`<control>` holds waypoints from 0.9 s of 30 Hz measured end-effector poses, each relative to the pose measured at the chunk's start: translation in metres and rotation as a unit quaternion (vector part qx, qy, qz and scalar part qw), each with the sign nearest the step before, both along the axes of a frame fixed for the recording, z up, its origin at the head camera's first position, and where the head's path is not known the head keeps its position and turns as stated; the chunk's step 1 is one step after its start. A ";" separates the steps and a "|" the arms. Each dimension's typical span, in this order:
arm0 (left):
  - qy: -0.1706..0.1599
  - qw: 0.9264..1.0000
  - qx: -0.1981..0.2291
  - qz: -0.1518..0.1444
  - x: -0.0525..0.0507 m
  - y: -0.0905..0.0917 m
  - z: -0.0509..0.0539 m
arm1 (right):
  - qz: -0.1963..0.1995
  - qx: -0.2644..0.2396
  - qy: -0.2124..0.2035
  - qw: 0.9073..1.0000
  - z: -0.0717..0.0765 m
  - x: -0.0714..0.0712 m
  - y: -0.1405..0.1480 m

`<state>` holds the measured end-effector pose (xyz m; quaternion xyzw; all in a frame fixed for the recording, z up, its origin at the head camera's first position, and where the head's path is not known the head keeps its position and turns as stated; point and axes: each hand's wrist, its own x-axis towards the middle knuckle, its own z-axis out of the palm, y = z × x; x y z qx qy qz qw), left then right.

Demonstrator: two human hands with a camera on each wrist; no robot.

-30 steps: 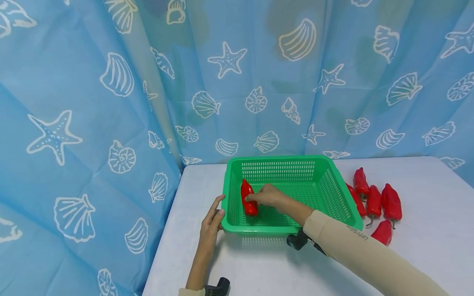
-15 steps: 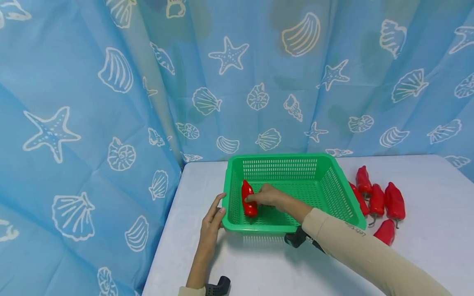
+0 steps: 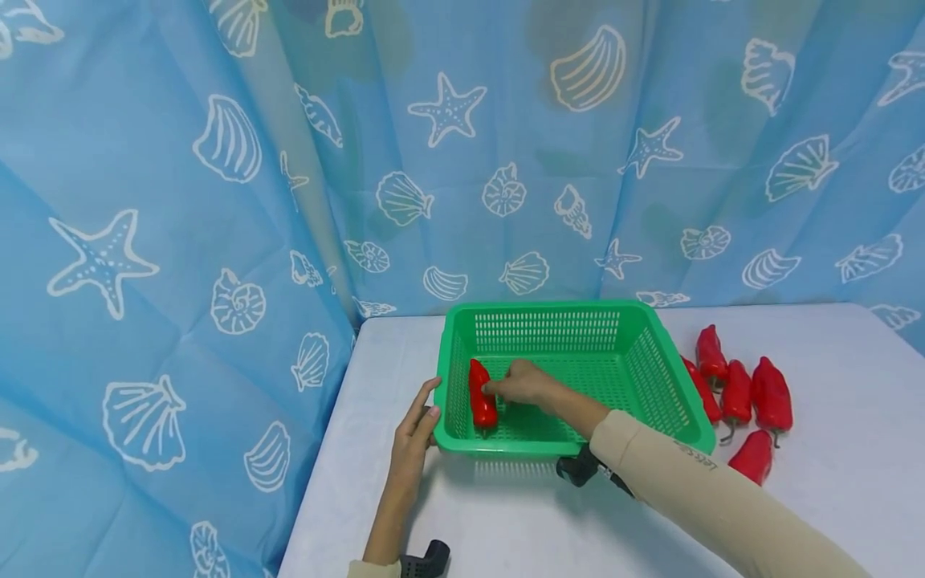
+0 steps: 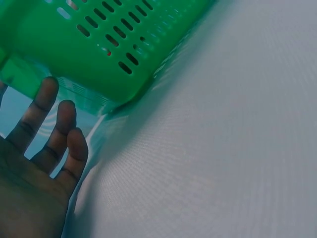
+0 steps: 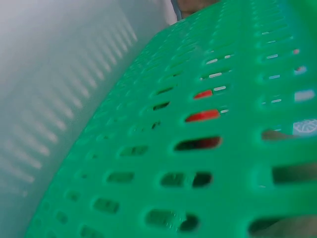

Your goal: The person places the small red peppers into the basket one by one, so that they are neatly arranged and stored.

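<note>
One red pepper (image 3: pixel 480 405) lies lengthwise in the left part of the green basket (image 3: pixel 542 307). Reaching over the front rim, my right hand (image 3: pixel 527 384) touches the pepper's right side with a fingertip; its other fingers are largely hidden. My left hand (image 3: pixel 409 449) rests its fingertips against the basket's left rim, thumb apart from the fingers. In the left wrist view, the fingers of my left hand (image 4: pixel 42 163) are spread beside the basket (image 4: pixel 84 69). Through slots of the basket (image 5: pixel 242 124), the right wrist view shows bits of red; the right hand is mostly hidden by the wall.
Several red peppers (image 3: pixel 772 393) lie on the white table (image 3: pixel 838 449) just right of the basket, one close against its side. A blue curtain (image 3: pixel 448 193) with shell and starfish prints hangs behind the table and down its left side.
The pepper in the basket has shifted slightly left and its upper tip sits lower. My right fingertip now meets its edge, where before it overlapped it. The left hand stays at the rim.
</note>
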<state>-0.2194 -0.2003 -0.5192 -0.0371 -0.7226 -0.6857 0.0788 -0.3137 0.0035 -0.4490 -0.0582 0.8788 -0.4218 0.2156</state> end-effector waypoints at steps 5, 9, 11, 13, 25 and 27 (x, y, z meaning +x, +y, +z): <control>-0.002 1.000 0.001 0.000 0.000 0.002 0.000 | 0.022 0.029 0.015 0.999 0.010 0.002 0.005; -0.005 1.000 0.000 -0.003 0.001 0.002 0.000 | 0.040 0.050 0.024 0.998 0.018 0.006 0.012; -0.006 1.000 -0.002 -0.003 0.000 0.001 0.000 | 0.054 0.052 0.030 0.997 0.022 0.008 0.016; -0.004 1.000 -0.004 -0.002 0.001 0.001 0.000 | 0.072 0.047 0.041 0.996 0.028 0.011 0.022; 0.003 1.000 -0.009 0.000 0.000 0.002 -0.001 | 0.090 -0.012 0.129 0.988 0.060 0.034 0.071; 0.001 1.000 -0.005 -0.004 0.001 0.001 -0.001 | 0.084 -0.016 0.140 0.986 0.059 0.039 0.080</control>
